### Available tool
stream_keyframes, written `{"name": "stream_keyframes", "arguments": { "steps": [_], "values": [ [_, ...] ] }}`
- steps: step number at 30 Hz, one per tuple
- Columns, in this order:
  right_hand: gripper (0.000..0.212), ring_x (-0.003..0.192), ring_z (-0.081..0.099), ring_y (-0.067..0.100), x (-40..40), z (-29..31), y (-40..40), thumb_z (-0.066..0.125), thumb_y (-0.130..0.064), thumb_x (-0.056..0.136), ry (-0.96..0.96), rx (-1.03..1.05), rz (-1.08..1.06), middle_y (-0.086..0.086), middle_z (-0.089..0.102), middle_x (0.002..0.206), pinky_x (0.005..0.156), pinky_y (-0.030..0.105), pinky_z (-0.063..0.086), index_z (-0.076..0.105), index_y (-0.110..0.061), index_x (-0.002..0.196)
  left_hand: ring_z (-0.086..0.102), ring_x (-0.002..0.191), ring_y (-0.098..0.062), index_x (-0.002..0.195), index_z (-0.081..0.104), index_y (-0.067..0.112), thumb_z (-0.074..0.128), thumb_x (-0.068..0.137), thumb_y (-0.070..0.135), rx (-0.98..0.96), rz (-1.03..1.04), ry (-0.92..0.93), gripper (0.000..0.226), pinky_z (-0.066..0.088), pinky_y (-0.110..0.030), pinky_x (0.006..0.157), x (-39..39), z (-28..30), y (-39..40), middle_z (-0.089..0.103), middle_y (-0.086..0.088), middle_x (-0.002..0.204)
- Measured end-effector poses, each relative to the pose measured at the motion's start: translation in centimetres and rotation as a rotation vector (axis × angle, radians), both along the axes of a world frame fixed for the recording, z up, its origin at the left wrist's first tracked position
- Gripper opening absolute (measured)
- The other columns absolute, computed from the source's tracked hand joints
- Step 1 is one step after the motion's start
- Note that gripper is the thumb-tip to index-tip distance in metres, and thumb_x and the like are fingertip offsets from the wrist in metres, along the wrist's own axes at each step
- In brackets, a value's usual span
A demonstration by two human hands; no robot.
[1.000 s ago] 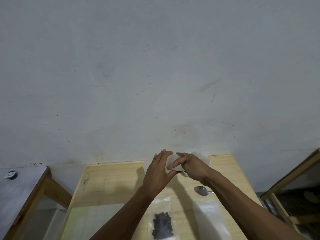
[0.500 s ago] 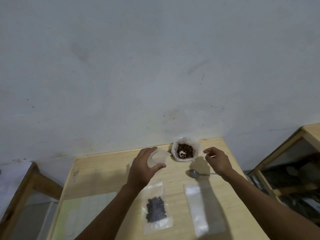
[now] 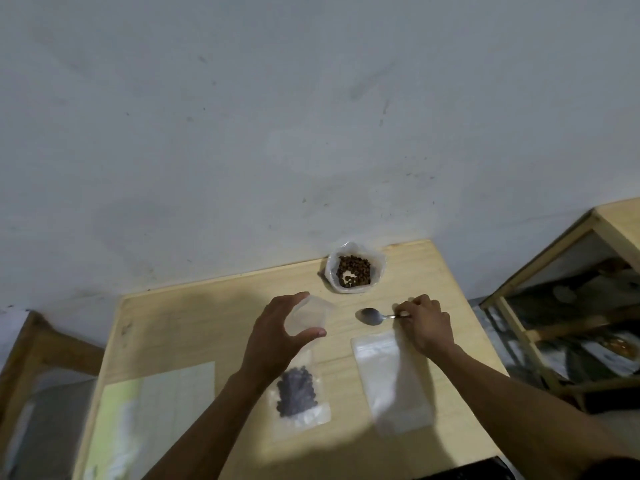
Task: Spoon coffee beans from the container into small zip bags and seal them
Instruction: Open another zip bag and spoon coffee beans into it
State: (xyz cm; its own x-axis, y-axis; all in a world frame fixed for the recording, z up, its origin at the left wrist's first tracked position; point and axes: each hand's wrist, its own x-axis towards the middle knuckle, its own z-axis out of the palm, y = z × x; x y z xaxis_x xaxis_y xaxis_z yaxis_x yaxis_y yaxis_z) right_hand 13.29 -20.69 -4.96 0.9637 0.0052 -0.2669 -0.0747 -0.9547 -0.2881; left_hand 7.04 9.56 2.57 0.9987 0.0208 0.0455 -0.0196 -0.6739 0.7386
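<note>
A white container [image 3: 356, 267] of brown coffee beans stands at the table's far edge by the wall. My left hand [image 3: 277, 337] holds a small clear zip bag [image 3: 310, 315] between thumb and fingers, just left of the container. My right hand [image 3: 424, 322] pinches the handle of a metal spoon [image 3: 372, 316] that lies on the table with its bowl pointing left. A zip bag with dark beans inside [image 3: 298, 394] lies flat below my left hand. An empty zip bag [image 3: 391, 379] lies flat under my right wrist.
The wooden table [image 3: 207, 323] stands against a grey wall. A pale green sheet [image 3: 152, 420] lies on its left part. A wooden shelf unit [image 3: 561, 306] stands to the right, another wooden frame [image 3: 45, 355] to the left.
My hands came apart from the container. The left one drew back with the small bag. The right one dropped onto the spoon's handle and took hold of it.
</note>
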Motion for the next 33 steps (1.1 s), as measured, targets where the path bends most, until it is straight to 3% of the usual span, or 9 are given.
{"name": "stream_keyframes", "arguments": {
  "steps": [6,10,15,18,20,24,29,33],
  "values": [
    [0.019,0.112,0.041,0.025,0.4,-0.6,0.3,0.046,-0.029,0.098,0.025,-0.09,-0.041,0.002,0.048,0.116,0.09,0.04,0.035,0.061,-0.026,0.108,0.054,0.111,-0.003,0.128,0.057,0.036,0.084,0.067,0.051,-0.03,0.006,0.021,0.069,0.044,-0.028,0.095,-0.2,-0.4,0.0,0.055,0.023,0.121],
    [0.019,0.101,0.051,0.024,0.1,0.2,0.0,0.04,-0.017,0.093,0.009,-0.054,-0.033,-0.005,0.054,0.1,0.083,0.04,0.035,0.054,-0.029,0.097,0.054,0.115,-0.005,0.129,0.057,0.036,0.084,0.066,0.051,-0.029,0.002,0.009,0.071,0.044,-0.029,0.1,0.0,-0.4,0.3,0.059,0.018,0.126],
    [0.013,0.079,0.055,0.018,-0.6,2.2,-1.1,0.05,-0.017,0.097,-0.099,0.249,-0.049,-0.004,0.055,0.096,0.068,0.036,0.046,0.053,-0.03,0.095,0.055,0.114,-0.008,0.129,0.059,0.031,0.084,0.066,0.05,-0.025,-0.006,-0.026,0.07,0.044,-0.031,0.101,0.8,-0.7,1.2,0.06,0.014,0.124],
    [0.032,0.075,0.053,0.015,-0.7,4.2,-0.4,0.055,0.001,0.087,-0.132,0.404,-0.05,0.001,0.055,0.089,0.064,0.026,0.042,0.058,-0.027,0.1,0.057,0.113,-0.007,0.128,0.06,0.028,0.084,0.066,0.05,-0.058,-0.02,-0.052,0.07,0.046,-0.03,0.1,1.3,-1.3,1.8,0.061,0.014,0.123],
    [0.039,0.078,0.056,0.019,-0.4,5.7,0.2,0.055,0.006,0.082,-0.138,0.436,-0.101,0.002,0.057,0.086,0.069,0.031,0.046,0.061,-0.025,0.105,0.057,0.112,-0.004,0.127,0.061,0.031,0.083,0.065,0.053,-0.087,-0.022,-0.044,0.069,0.046,-0.026,0.099,1.7,-1.3,1.9,0.061,0.017,0.121],
    [0.02,0.077,0.072,0.019,0.9,8.1,1.5,0.063,-0.006,0.091,-0.229,0.686,-0.329,0.007,0.07,0.084,0.078,0.036,0.058,0.066,-0.018,0.106,0.052,0.112,0.002,0.127,0.058,0.038,0.082,0.066,0.057,-0.1,-0.047,0.055,0.068,0.04,-0.018,0.097,2.8,-0.9,1.5,0.056,0.024,0.12],
    [0.002,0.074,0.068,0.024,2.6,10.8,3.9,0.069,-0.01,0.09,-0.43,1.175,-0.615,0.014,0.069,0.081,0.081,0.036,0.058,0.071,-0.008,0.09,0.051,0.112,0.004,0.129,0.057,0.039,0.082,0.065,0.058,-0.117,-0.08,0.127,0.071,0.038,-0.016,0.093,3.7,-0.9,1.1,0.055,0.024,0.12],
    [0.014,0.073,0.063,0.019,4.1,10.5,5.1,0.065,-0.019,0.094,-0.526,1.228,-0.688,0.005,0.067,0.076,0.079,0.032,0.056,0.072,-0.016,0.083,0.053,0.11,0.003,0.127,0.058,0.038,0.084,0.063,0.057,-0.117,-0.087,0.131,0.072,0.035,-0.008,0.089,4.7,-1.0,0.7,0.057,0.023,0.116]
  ]
}}
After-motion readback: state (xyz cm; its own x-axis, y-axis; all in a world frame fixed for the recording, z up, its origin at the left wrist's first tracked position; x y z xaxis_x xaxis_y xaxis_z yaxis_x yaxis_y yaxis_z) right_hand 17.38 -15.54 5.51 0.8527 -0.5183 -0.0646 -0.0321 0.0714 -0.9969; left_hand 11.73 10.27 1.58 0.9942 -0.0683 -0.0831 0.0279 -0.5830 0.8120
